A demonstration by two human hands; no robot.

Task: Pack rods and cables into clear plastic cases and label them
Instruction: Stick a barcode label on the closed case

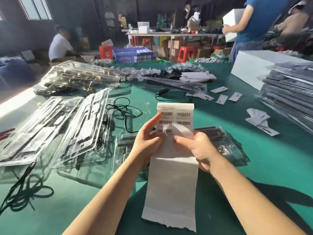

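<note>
A strip of barcode labels (175, 133) is held up between both hands above the green table (254, 167). The left hand (149, 139) grips the strip's left edge, its fingers curled against the backing and one finger laid up beside the left label column. The right hand (198, 146) grasps the right edge, with its thumb pressed on the bare backing just below the lowest printed row. Neither hand is released or clenched empty.

Two columns of labels remain at the upper part of the strip; the long lower part hangs blank toward the person. The step in hand is judged to be the peeling of one label.

For a clean peel, the backing is best bent sharply away behind the lowest label, so that a corner lifts by itself. The corner is then taken by a fingertip edge only, so that little adhesive is touched. The strip is kept taut by the other hand while the label is drawn off slowly and flat, which avoids curl and tearing.

The packed clear case (225, 145) lies directly beneath and beyond the right hand, partly hidden by the strip. Further clear cases (50, 131) lie well to the left of the left hand, with a loose black cable (125, 109) between them and the strip. The label is best laid on a flat panel of the case and smoothed from one end, so that no air is trapped.
</note>
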